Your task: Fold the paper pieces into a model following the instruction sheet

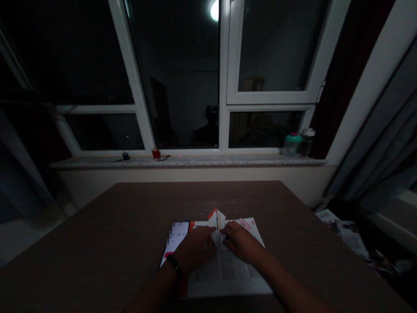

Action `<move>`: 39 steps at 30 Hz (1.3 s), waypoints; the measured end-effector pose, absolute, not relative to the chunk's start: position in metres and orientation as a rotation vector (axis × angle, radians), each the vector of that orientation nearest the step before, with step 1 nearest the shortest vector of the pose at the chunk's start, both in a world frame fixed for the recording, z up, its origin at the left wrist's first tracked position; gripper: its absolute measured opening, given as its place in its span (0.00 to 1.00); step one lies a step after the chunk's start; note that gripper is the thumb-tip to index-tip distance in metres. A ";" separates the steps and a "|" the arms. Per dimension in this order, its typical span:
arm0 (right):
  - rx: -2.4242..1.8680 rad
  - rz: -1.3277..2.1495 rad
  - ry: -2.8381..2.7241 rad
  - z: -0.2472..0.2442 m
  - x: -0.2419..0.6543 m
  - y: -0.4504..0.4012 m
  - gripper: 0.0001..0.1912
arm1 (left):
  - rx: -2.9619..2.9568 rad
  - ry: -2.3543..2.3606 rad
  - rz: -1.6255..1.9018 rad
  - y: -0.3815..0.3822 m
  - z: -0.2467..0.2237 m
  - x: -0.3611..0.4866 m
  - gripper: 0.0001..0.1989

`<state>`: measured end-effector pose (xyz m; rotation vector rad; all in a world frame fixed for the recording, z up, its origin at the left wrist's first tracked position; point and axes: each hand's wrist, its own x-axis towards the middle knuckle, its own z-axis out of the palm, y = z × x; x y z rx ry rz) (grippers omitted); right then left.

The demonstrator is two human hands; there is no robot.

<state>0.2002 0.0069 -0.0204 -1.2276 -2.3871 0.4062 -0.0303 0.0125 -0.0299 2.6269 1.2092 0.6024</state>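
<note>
My left hand, with a dark band on its wrist, has its fingers closed on the left side of a small folded piece of paper. On the right side of the same paper, my right hand pinches with bent fingers. White and orange-red flaps of the paper point away from me, with a dark slit between them. Beneath both hands lies a printed sheet or booklet with an orange-red left edge. A lit phone lies just left of my left hand. The fingertips are partly hidden in the dim light.
A small pink item lies at the booklet's upper right. Tiny white scraps dot the brown table. On the windowsill stand a red container, a teal-lidded jar and a clear bottle. Papers are piled beyond the table's right edge.
</note>
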 end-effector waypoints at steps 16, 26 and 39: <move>-1.201 0.432 -2.278 -0.027 0.202 0.012 0.12 | 2.385 1.345 0.795 0.025 -0.034 -0.017 0.14; -1.213 0.418 -2.248 -0.022 0.200 0.011 0.12 | 2.373 1.457 0.700 0.030 -0.029 -0.014 0.04; -1.190 0.462 -2.255 -0.021 0.202 0.011 0.12 | 2.597 1.354 0.463 0.024 -0.021 -0.015 0.12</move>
